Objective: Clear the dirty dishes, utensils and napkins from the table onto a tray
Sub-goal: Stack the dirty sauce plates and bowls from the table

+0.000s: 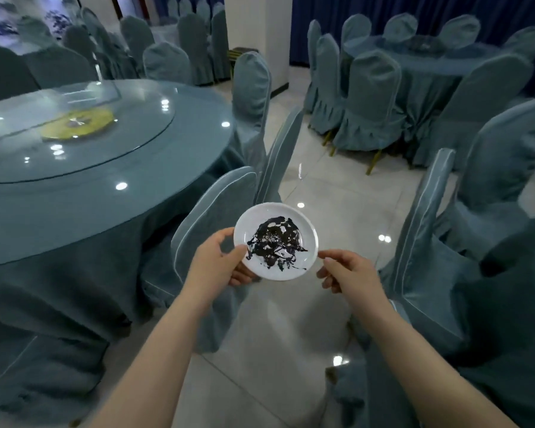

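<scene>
At ten o'clock from the person, the big round bench (112,193) shows only its glass turntable (74,131) with a yellow disc beneath; no dishes, utensils or napkins are visible on the part in view. No tray shows anywhere, so I judge this piece is mid-carry and not yet delivered. Out over the tiled aisle between covered chairs, at twelve o'clock, a small white plate (275,240) smeared with dark sauce is held level. The left hand (215,261) grips its rim, thumb on top, fingers (243,276) curled beneath. The right hand (349,273) pinches the opposite edge.
</scene>
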